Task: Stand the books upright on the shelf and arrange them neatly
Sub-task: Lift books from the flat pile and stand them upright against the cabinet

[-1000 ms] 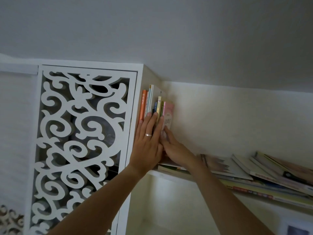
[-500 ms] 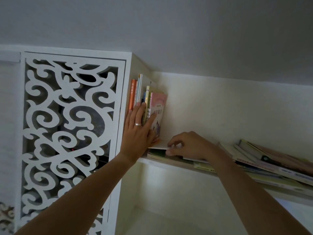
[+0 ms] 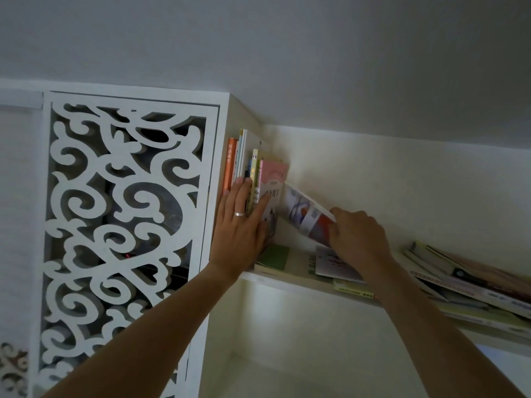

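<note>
Left hand [image 3: 240,225] is flat and spread out, fingers straight, pressing against the spines of the upright books [image 3: 253,170] at the left end of the shelf [image 3: 290,281], with a ring [image 3: 240,214] on one finger and the index finger lying across the front of the pink book [image 3: 274,182], which is the last one in the standing row. Right hand [image 3: 357,238] is just to the right of it, fingers curled around the lower edge of a thin illustrated book [image 3: 307,214], holding it tilted so its top corner leans in against the pink book while its bottom end is up off the shelf. Under both hands, along the front edge of the shelf, a green-covered book [image 3: 274,258] lies flat, and a white booklet [image 3: 334,264] lies flat beside it, partly under the right wrist. Further along toward the right end of the shelf there's a messy pile of flat books [image 3: 471,285], overlapping each other and sticking out past the front edge. The standing row is jammed right up against the left side wall of the shelf, orange spine outermost, a few taller white ones behind it. Left of all that is a white scrollwork panel [image 3: 120,225], and the pale back wall [image 3: 402,182] runs behind the shelf up to the ceiling.
</note>
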